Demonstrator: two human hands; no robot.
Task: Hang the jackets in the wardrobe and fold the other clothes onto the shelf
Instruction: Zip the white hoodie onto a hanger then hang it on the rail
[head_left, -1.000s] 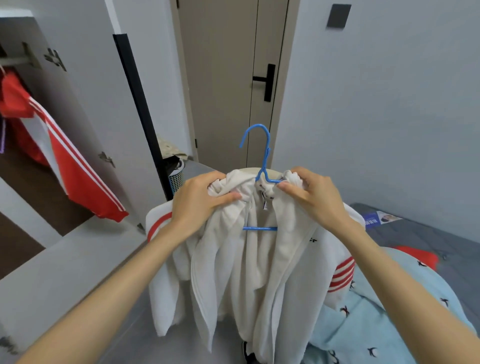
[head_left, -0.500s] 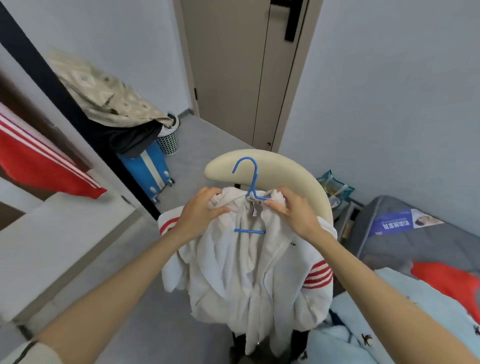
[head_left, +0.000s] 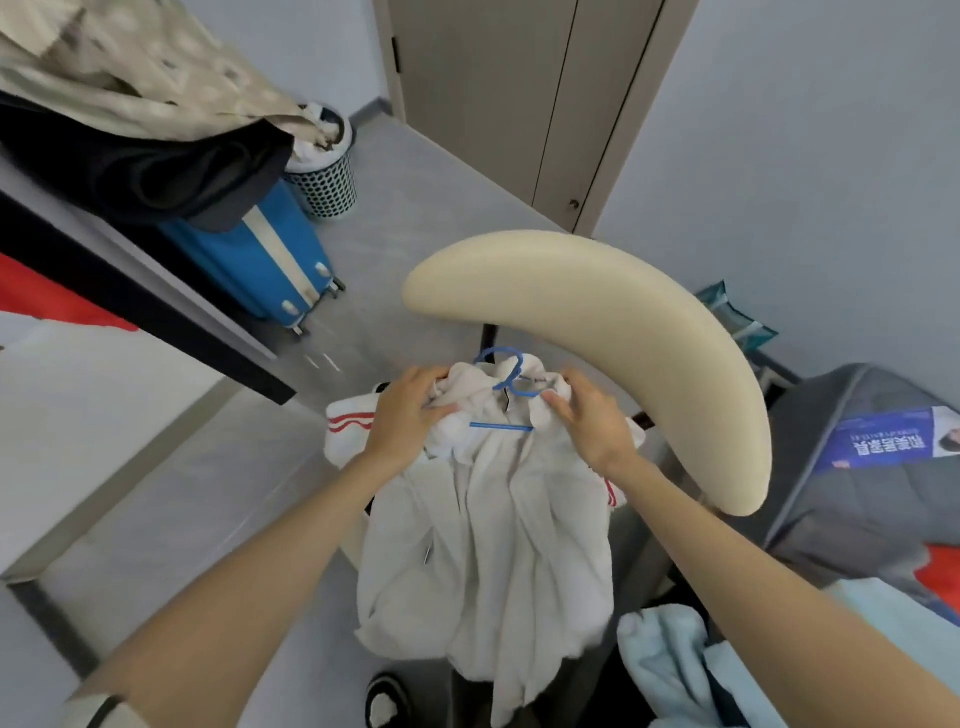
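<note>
A white jacket (head_left: 493, 545) with red stripes on its sleeves hangs from a blue hanger (head_left: 506, 384) low in front of me. My left hand (head_left: 408, 415) grips the jacket's left shoulder by the collar. My right hand (head_left: 592, 421) pinches the right side of the collar. The hanger's hook pokes up between my hands, and its bar shows inside the neck opening. A red jacket (head_left: 47, 296) hangs in the wardrobe at the left edge, mostly hidden.
A cream curved chair back (head_left: 597, 322) arches just beyond my right hand. A blue suitcase (head_left: 265, 254) with dark and beige clothes (head_left: 130, 130) piled on it stands at the left, by a mesh bin (head_left: 324, 176). A light blue garment (head_left: 675, 670) and grey bedding (head_left: 857, 493) lie at the right.
My view has tilted down and the jacket on its hanger has dropped lower, in front of the chair. Both hands keep their hold at the collar.
</note>
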